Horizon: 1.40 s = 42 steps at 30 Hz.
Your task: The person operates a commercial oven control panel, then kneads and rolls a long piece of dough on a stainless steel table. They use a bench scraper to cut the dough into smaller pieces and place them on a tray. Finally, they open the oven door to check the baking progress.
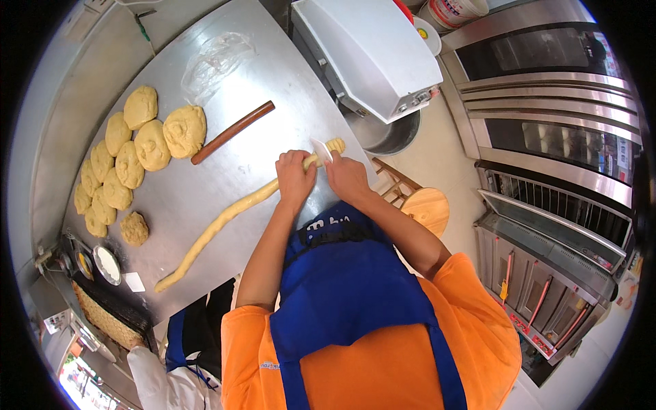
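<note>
A long rope of yellow dough (229, 214) stretches diagonally across the steel table. My left hand (296, 178) is closed around the rope near its far right end. Pinched in my right hand (348, 179) is a white dough scraper (321, 150), its blade standing across the rope just beyond my left fingers. On the scraper's other side lies the short end piece of dough (335, 145); whether it is fully cut off cannot be seen. A brown rolling pin (233, 132) rests farther left, beside several flattened dough rounds (152, 145).
A crumpled plastic bag (217, 58) lies on the steel table (294, 75). Near its left end are a bowl of white powder (107, 265) and a rough dough lump (134, 229). A mixer (372, 51), wooden stool (427, 210) and ovens (547, 96) stand right. A co-worker's white sleeve (154, 376) shows lower left.
</note>
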Each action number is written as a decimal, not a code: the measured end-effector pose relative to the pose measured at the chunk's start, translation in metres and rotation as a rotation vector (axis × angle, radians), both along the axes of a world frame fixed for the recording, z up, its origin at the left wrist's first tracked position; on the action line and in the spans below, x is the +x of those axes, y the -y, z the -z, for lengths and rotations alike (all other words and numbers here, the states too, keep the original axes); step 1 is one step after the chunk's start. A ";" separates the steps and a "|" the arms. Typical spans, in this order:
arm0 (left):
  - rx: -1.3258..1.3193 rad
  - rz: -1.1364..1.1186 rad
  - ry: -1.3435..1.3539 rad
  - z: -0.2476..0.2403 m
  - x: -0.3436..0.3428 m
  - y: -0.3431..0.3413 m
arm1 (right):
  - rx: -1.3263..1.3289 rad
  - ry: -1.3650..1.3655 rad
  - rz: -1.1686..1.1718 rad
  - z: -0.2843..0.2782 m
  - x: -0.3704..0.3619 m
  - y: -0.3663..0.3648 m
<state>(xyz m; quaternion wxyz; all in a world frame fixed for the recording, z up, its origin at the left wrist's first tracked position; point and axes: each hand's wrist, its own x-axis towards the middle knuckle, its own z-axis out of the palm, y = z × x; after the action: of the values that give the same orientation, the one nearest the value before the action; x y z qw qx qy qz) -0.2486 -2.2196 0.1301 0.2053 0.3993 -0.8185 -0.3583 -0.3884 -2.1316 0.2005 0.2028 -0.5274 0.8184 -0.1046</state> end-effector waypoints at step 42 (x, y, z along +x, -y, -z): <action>-0.036 -0.014 0.018 -0.005 0.038 -0.001 | 0.069 -0.029 -0.171 -0.001 0.044 0.006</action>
<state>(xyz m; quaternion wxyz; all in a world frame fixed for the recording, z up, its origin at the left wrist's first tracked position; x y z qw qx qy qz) -0.2110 -2.2187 0.1356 0.2075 0.4047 -0.8238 -0.3383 -0.3448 -2.1372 0.2012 0.2172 -0.5895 0.7763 -0.0514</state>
